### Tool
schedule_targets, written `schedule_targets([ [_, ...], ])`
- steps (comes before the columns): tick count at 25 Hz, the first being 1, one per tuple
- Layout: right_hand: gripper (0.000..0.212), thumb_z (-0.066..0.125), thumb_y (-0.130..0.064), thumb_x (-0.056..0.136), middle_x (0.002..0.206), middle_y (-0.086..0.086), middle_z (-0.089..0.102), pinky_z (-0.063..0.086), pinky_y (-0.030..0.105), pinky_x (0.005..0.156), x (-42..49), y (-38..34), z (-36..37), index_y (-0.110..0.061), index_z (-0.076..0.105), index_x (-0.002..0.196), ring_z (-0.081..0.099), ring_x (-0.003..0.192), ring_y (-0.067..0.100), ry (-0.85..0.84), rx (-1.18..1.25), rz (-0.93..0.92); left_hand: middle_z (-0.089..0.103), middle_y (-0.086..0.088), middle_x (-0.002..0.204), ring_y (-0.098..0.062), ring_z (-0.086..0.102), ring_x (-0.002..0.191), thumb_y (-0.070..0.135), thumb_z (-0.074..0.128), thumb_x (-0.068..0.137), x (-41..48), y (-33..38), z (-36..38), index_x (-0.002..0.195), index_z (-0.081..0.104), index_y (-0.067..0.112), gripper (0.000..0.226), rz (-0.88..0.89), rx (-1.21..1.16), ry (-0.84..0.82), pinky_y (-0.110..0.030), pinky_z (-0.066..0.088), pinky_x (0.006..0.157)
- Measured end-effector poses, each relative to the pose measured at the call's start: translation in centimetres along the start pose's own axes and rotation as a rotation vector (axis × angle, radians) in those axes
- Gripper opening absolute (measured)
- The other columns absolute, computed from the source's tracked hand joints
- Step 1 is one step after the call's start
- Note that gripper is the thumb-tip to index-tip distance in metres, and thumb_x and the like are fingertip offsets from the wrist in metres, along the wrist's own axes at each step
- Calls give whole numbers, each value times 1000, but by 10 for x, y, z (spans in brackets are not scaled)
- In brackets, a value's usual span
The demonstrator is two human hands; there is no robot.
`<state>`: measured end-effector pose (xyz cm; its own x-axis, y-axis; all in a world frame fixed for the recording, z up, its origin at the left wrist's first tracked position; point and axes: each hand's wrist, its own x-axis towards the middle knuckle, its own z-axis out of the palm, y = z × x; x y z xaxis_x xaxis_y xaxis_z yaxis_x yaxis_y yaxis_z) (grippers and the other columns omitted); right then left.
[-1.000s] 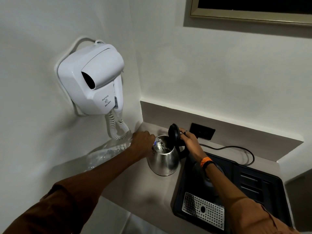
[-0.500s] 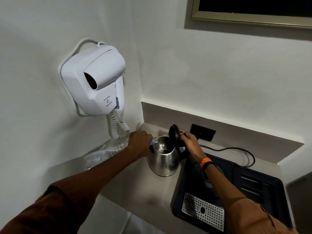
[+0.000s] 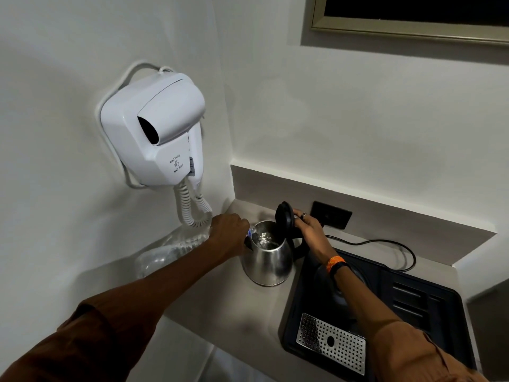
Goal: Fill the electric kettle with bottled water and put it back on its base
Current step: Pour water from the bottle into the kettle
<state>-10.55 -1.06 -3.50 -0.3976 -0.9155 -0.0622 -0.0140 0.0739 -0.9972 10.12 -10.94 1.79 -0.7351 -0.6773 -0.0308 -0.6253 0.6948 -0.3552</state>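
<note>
The steel kettle (image 3: 266, 257) stands on the grey counter (image 3: 217, 296), just left of the black tray (image 3: 429, 307) and off its base, with its black lid (image 3: 284, 219) flipped upright. The left hand (image 3: 230, 235) is clenched around a clear plastic water bottle (image 3: 170, 250), which lies tipped nearly flat with its neck at the kettle's rim; the bottle's mouth is mostly hidden behind the knuckles, but water glints inside the open kettle. The right hand (image 3: 308, 226) reaches in from the tray side, fingers curled over the back of the lid and the top of the black handle, steadying both; a ring shows on 1 finger and an orange and black band sits on the wrist. Under that forearm, the round dark shape on the tray looks like the kettle base (image 3: 340, 293), though it is half hidden. A black cord (image 3: 385, 242) runs from there toward a dark wall socket (image 3: 332, 215). A perforated metal drip grate (image 3: 330, 340) sits at the tray's near end. On the left wall hangs a white hair dryer (image 3: 157, 130) with its coiled cable looping down just above the bottle.
</note>
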Motion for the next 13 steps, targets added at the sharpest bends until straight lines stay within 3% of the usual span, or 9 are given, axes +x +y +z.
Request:
schedule_targets([
  [4, 33, 49, -17, 103, 124, 2, 74, 55, 29, 94, -2, -3, 1, -34, 71, 121, 70, 115, 18, 1, -5, -13, 68, -4, 102, -26, 70, 88, 66, 64, 80, -1, -1, 1, 108, 63, 16, 57, -3, -15, 16, -35, 50, 74],
  [10, 33, 48, -17, 104, 125, 4, 74, 56, 30, 95, -3, -4, 1, -34, 71, 121, 70, 115, 19, 0, -1, -17, 68, -3, 101, -24, 69, 87, 65, 68, 76, -2, 1, 4, 106, 63, 17, 56, -18, -72, 59, -31, 39, 67],
  [13, 32, 48, -17, 104, 127, 7, 72, 55, 35, 99, -2, -3, 1, -30, 69, 124, 69, 116, 21, -3, -5, -15, 68, -1, 99, -23, 69, 85, 56, 70, 76, -3, 3, 5, 105, 64, 18, 48, -36, -124, 98, -31, 47, 68],
])
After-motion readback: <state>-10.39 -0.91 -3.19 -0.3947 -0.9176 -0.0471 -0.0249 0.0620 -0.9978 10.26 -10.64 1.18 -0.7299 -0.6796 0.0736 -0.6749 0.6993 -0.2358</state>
